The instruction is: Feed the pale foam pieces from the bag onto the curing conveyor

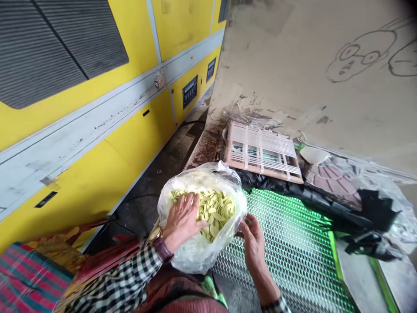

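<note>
A clear plastic bag (195, 256) stands open in front of me, filled with flat, pale yellow-green oval pieces (216, 213). What the pieces are made of I cannot tell. My left hand (184, 217) lies palm down on them inside the bag, its thumb apart from the fingers. At the bag's right side, my right hand (254, 239) pinches the plastic between thumb and fingers; some of its fingertips are hidden behind the bag's edge.
To the right lies a mesh surface (280, 252) lit green, edged with black plastic (342, 217). Behind it are a strapped flat bundle (263, 152), pinkish sheets (332, 182) and a cardboard wall (293, 65). A yellow machine (137, 143) runs along the left, near a striped bag (29, 278).
</note>
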`<state>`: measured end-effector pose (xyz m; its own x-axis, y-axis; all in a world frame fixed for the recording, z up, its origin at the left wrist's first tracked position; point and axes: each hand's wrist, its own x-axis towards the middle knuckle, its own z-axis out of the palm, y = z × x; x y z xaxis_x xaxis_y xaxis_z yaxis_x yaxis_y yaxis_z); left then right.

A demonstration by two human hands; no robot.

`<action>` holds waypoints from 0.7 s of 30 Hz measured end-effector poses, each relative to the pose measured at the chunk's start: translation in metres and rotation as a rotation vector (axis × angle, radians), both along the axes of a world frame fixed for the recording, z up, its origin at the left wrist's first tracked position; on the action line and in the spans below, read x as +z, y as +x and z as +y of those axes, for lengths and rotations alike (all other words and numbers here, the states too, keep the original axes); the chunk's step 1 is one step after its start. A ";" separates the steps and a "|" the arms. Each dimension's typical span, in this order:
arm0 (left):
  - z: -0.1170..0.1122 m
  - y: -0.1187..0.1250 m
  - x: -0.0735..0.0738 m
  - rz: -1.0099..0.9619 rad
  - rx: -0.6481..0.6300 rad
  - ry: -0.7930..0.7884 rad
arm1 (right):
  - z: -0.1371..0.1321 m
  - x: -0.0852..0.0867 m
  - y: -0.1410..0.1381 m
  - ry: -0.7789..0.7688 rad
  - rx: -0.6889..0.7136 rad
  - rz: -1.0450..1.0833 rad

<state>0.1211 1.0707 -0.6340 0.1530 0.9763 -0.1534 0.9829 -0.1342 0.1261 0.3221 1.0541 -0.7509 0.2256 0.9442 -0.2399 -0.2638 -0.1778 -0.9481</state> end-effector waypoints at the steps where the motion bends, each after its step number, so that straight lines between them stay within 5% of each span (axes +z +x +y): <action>1: 0.002 -0.001 -0.015 0.049 -0.001 0.007 | -0.002 -0.003 0.002 -0.011 0.005 -0.003; 4: 0.000 -0.007 -0.047 0.128 -0.068 0.084 | -0.009 -0.009 0.007 -0.054 0.047 0.024; 8: 0.000 -0.019 -0.059 0.100 -0.163 0.072 | -0.015 -0.011 0.013 -0.075 0.048 0.044; 16: 0.017 -0.024 -0.032 -0.444 -0.034 0.108 | -0.022 -0.010 0.043 -0.003 0.122 0.052; 21: 0.012 -0.015 -0.010 -0.987 0.406 -0.155 | -0.037 -0.021 0.066 -0.029 0.148 0.038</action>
<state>0.1065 1.0826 -0.6442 -0.0541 0.9624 -0.2661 0.4054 0.2647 0.8750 0.3884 1.0172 -0.7722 0.0744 0.9590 -0.2735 -0.2686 -0.2449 -0.9316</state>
